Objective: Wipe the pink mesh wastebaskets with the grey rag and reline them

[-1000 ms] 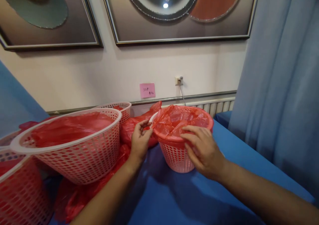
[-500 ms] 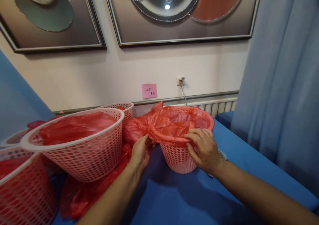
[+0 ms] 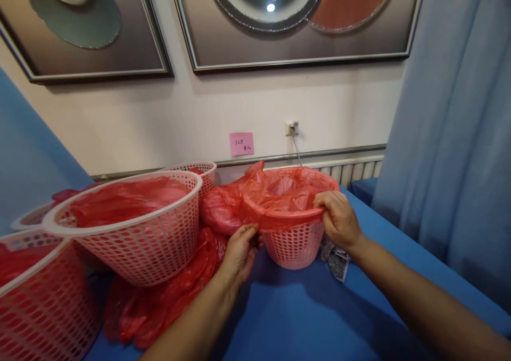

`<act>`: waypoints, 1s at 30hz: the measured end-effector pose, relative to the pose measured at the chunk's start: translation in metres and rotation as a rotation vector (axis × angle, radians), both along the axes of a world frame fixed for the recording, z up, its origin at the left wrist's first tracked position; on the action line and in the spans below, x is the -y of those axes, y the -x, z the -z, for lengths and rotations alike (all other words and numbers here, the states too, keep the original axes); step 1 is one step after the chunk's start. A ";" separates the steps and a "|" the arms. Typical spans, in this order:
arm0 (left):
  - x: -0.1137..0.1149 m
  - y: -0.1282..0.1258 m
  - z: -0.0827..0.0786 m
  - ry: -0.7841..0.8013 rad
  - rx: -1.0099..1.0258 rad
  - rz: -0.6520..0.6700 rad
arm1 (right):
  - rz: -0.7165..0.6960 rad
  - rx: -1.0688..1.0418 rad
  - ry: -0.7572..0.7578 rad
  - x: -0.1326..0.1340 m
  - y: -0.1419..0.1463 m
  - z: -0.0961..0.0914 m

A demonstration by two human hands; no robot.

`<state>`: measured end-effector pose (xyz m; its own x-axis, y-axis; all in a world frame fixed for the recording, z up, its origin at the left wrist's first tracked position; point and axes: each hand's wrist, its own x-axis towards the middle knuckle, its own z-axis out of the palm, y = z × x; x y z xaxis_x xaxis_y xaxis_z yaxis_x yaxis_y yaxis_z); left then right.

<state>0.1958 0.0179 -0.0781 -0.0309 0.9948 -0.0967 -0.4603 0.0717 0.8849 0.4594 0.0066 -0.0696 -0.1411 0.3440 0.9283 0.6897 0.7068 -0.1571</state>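
Note:
A small white perforated plastic basket [image 3: 294, 249] stands upright on the blue-covered table, with a red plastic bag [image 3: 287, 190] lining it and folded down over its rim. My left hand [image 3: 243, 246] pinches the bag's folded edge at the rim's front left. On the right side of the rim, my right hand [image 3: 338, 216] is closed over the bag and the rim, its fingers bent to the inside. More crumpled red bag [image 3: 219, 206] lies behind and to the left of the basket, partly hidden by it.
Several other baskets lined with red bags crowd the left, a large white basket [image 3: 159, 249] foremost on loose red plastic bags [image 3: 167, 308]. A grey cloth [image 3: 337, 262] lies right of the small basket. Behind are a radiator [image 3: 363, 169] and wall; a blue curtain [image 3: 451, 111] hangs right.
My right hand has moved right along the rim and now grips over it. My left hand has shifted right and slightly down. The bag's edge hangs smoother over the front, and the grey cloth shows more.

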 end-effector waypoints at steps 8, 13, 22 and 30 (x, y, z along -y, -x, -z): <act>-0.002 -0.007 -0.019 -0.179 -0.024 0.022 | 0.118 0.021 -0.128 0.034 0.022 -0.005; 0.005 -0.030 -0.012 -0.222 -0.106 0.111 | 0.083 0.156 -0.004 0.032 0.051 -0.006; 0.028 -0.034 -0.021 -0.092 0.035 0.218 | 0.024 0.016 0.065 0.002 0.003 0.002; 0.009 -0.032 -0.031 -0.250 -0.173 0.065 | 0.030 -0.024 0.056 0.002 0.012 0.003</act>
